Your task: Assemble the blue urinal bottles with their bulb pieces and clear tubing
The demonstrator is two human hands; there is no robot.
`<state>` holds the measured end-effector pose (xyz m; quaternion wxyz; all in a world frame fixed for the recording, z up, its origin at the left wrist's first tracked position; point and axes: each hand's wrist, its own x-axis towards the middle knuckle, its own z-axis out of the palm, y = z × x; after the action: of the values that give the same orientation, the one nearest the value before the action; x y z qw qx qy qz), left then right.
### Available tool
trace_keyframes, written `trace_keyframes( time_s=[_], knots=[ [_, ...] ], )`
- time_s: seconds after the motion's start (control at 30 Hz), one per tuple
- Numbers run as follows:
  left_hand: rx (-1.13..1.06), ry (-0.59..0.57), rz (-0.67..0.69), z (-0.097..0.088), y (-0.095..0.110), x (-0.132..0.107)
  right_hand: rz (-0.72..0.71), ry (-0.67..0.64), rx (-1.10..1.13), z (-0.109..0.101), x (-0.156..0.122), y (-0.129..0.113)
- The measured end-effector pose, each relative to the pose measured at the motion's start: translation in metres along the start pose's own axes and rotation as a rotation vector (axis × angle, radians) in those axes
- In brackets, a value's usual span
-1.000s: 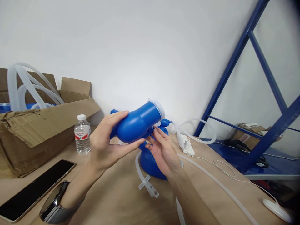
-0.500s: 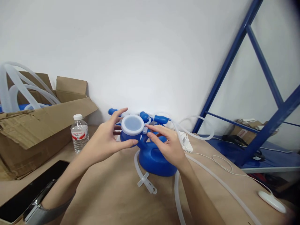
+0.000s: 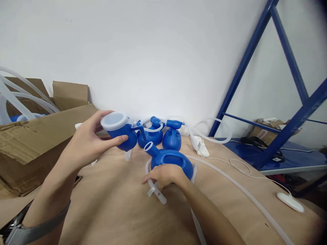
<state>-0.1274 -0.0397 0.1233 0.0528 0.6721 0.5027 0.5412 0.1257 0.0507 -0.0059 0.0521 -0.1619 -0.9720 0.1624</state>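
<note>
My left hand (image 3: pixel 89 143) is closed around a blue cup-shaped bottle with a white cap (image 3: pixel 118 128), held up above the table at centre left. My right hand (image 3: pixel 166 175) rests low on the near side of a blue jug with a handle and a round spout (image 3: pixel 170 160); its fingers curl over a clear tube with a clip (image 3: pixel 154 190) at the jug's base. Two more blue pieces (image 3: pixel 163 136) stand behind the jug against the wall, joined by clear tubing.
An open cardboard box (image 3: pixel 28 139) with clear hoses fills the left. A white power strip (image 3: pixel 200 146) and cable lie at the back, a long clear tube (image 3: pixel 245 197) runs to the right, a white mouse (image 3: pixel 290 201) sits far right. Blue shelving (image 3: pixel 281 112) stands on the right.
My left hand carried the white-capped bottle away to the left and up. My right hand left the bottle and dropped onto the jug's base and the tube. The view shifted left.
</note>
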Motion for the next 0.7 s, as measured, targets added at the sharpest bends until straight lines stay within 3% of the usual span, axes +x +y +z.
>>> trace_keyframes(
  time_s=[0.1, 0.17, 0.23, 0.3, 0.4, 0.47, 0.53, 0.6, 0.7],
  knots=[
    [-0.005, -0.008, -0.044, 0.001, 0.002, 0.000, 0.132, -0.201, -0.003, -0.009, 0.013, -0.011],
    [-0.005, 0.013, -0.085, 0.003, 0.003, 0.001, 0.219, -0.245, 0.006, -0.026, 0.010, -0.022],
    [0.008, 0.047, -0.132, 0.003, 0.003, 0.002, 0.273, -0.216, 0.040, -0.049, -0.006, -0.031],
    [0.019, 0.079, -0.170, 0.002, 0.002, 0.003, 0.419, -0.164, 0.073, -0.075, -0.032, -0.035],
    [0.035, 0.111, -0.182, 0.000, -0.001, 0.004, 0.758, -0.003, 0.059, -0.107, -0.081, -0.026],
    [0.072, 0.118, -0.179, 0.000, 0.000, 0.004, 1.046, 0.051, 0.124, -0.118, -0.110, -0.008],
    [0.112, 0.105, -0.158, 0.003, 0.001, 0.004, 1.289, 0.071, 0.313, -0.116, -0.128, 0.016],
    [0.131, 0.085, -0.133, 0.008, 0.002, 0.003, 1.446, -0.056, 0.427, -0.103, -0.132, 0.042],
    [0.129, 0.059, -0.146, 0.019, 0.002, 0.002, 1.522, -0.176, 0.461, -0.076, -0.120, 0.073]
  ],
)
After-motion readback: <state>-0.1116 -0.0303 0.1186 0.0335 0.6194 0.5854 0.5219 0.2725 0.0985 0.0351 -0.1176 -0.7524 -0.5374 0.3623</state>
